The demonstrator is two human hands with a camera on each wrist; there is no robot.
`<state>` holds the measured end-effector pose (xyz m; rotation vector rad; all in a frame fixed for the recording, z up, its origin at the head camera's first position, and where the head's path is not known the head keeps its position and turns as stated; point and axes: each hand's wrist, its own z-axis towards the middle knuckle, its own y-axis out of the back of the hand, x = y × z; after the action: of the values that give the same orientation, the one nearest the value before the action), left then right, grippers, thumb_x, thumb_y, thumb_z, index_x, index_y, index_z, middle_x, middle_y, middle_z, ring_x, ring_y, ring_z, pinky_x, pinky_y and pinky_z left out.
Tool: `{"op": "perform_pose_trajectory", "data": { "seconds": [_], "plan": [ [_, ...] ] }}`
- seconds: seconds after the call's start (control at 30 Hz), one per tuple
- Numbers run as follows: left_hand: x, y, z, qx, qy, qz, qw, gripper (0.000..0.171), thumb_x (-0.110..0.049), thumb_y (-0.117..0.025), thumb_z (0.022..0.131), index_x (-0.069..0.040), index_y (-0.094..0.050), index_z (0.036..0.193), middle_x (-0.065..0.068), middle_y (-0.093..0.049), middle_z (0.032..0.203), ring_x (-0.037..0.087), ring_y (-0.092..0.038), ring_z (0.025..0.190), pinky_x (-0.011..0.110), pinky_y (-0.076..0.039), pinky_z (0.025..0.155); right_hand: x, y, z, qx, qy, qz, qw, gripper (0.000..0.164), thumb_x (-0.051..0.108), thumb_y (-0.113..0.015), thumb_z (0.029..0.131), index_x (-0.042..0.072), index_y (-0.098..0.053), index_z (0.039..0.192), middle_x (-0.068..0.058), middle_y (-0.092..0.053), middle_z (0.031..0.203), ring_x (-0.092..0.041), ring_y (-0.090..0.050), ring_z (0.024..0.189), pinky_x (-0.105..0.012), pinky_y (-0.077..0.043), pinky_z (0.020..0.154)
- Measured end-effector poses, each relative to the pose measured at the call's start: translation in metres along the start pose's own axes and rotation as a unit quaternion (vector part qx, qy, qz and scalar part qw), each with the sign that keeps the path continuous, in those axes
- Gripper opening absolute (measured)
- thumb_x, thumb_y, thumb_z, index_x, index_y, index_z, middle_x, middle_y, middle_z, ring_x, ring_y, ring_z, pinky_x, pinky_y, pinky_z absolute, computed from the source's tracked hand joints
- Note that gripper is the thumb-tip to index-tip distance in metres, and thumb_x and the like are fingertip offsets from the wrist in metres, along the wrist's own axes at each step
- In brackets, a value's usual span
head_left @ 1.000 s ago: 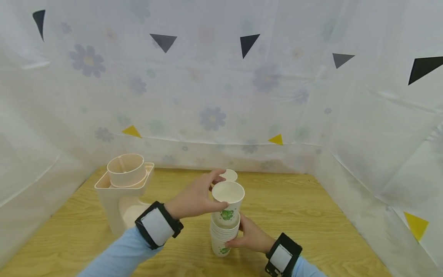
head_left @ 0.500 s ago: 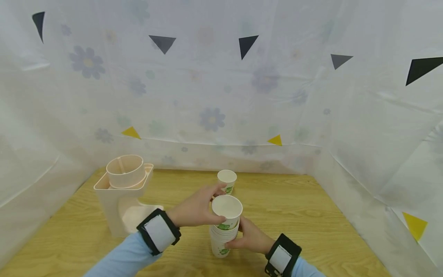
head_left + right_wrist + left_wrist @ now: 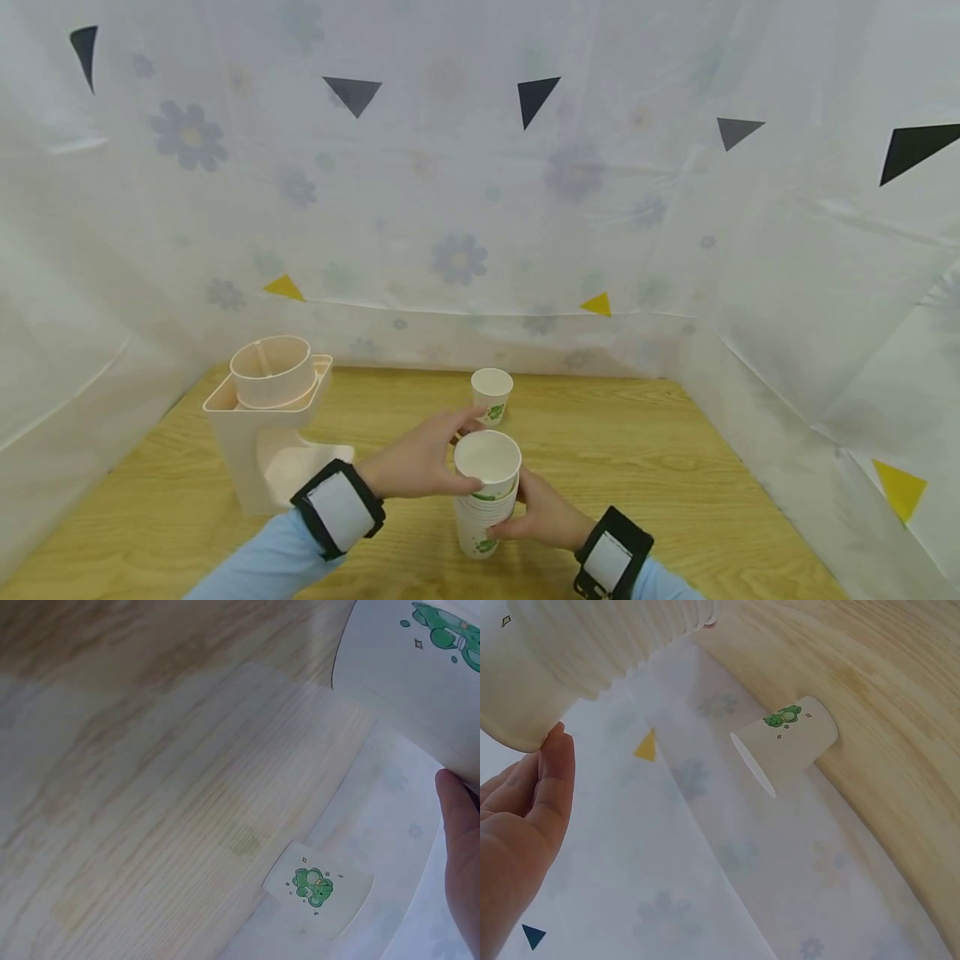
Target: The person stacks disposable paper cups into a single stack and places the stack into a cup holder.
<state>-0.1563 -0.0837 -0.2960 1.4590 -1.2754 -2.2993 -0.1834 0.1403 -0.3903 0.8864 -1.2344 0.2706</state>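
Observation:
My left hand [image 3: 412,460] holds the top paper cup [image 3: 489,463] by its rim, thumb on the near side and fingers on the far side. That cup sits down in an upright stack of white paper cups [image 3: 474,535] with green printed figures. Low on the stack's right side, my right hand [image 3: 553,510] grips it with thumb and fingers. The left wrist view shows the ridged rims of the stack [image 3: 622,637] above the fingertips [image 3: 555,761]. Behind the stack, one single paper cup [image 3: 491,390] stands upright on the table, apart from both hands.
A cream plastic stand [image 3: 247,450] with a round open cup-like holder [image 3: 272,375] on top is at the left, near the left forearm. The wood-grain table [image 3: 637,467] ends at a pale flowered curtain [image 3: 390,208], which also hangs along both sides.
My left hand has moved down, lowering its cup into the top of the stack. More of the single cup behind now shows. The right hand stays on the stack.

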Motion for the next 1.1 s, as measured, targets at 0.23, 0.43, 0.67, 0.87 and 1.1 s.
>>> {"op": "perform_pose_trajectory", "data": {
  "seconds": [0.23, 0.43, 0.67, 0.87, 1.1],
  "plan": [
    [0.003, -0.001, 0.0, 0.009, -0.001, 0.002, 1.0, 0.085, -0.024, -0.075, 0.077, -0.006, -0.029, 0.145, 0.002, -0.057, 0.125, 0.02, -0.053, 0.11, 0.04, -0.045, 0.093, -0.002, 0.0, 0.0, -0.002, 0.009, -0.002, 1.0, 0.077, 0.017, -0.076, 0.077, 0.006, -0.032, 0.14, -0.013, -0.049, 0.134, -0.019, -0.051, 0.119, -0.024, -0.041, 0.096],
    [0.006, -0.002, 0.001, 0.014, -0.017, 0.008, 0.9997, 0.083, -0.024, -0.075, 0.077, -0.004, -0.031, 0.144, 0.003, -0.058, 0.125, 0.02, -0.053, 0.111, 0.037, -0.045, 0.094, -0.003, 0.0, 0.0, -0.007, 0.012, -0.003, 1.0, 0.077, 0.018, -0.076, 0.077, 0.006, -0.032, 0.14, -0.013, -0.049, 0.134, -0.016, -0.052, 0.118, -0.024, -0.041, 0.096],
    [0.011, -0.004, 0.002, 0.021, -0.025, 0.008, 0.9994, 0.081, -0.025, -0.076, 0.076, -0.003, -0.034, 0.142, 0.002, -0.058, 0.123, 0.019, -0.053, 0.11, 0.04, -0.045, 0.095, -0.002, -0.001, 0.0, -0.008, 0.019, 0.001, 1.0, 0.078, 0.017, -0.076, 0.077, 0.005, -0.032, 0.14, -0.014, -0.049, 0.134, -0.014, -0.052, 0.117, -0.023, -0.041, 0.095],
    [0.011, -0.007, 0.001, 0.02, -0.014, 0.016, 0.9996, 0.081, -0.024, -0.077, 0.075, -0.003, -0.035, 0.141, 0.001, -0.058, 0.122, 0.02, -0.053, 0.109, 0.039, -0.044, 0.095, -0.001, 0.0, -0.001, -0.007, 0.011, 0.001, 1.0, 0.078, 0.017, -0.076, 0.077, 0.006, -0.031, 0.14, -0.014, -0.048, 0.135, -0.02, -0.05, 0.12, -0.024, -0.041, 0.096],
    [0.013, -0.009, 0.0, 0.03, 0.006, 0.013, 0.9994, 0.081, -0.026, -0.077, 0.075, -0.005, -0.035, 0.142, 0.001, -0.056, 0.124, 0.021, -0.05, 0.112, 0.043, -0.042, 0.096, 0.0, -0.001, -0.001, -0.01, 0.004, -0.006, 1.0, 0.079, 0.017, -0.076, 0.076, 0.005, -0.032, 0.14, -0.013, -0.049, 0.134, -0.021, -0.05, 0.12, -0.024, -0.041, 0.096]
  ]
}}
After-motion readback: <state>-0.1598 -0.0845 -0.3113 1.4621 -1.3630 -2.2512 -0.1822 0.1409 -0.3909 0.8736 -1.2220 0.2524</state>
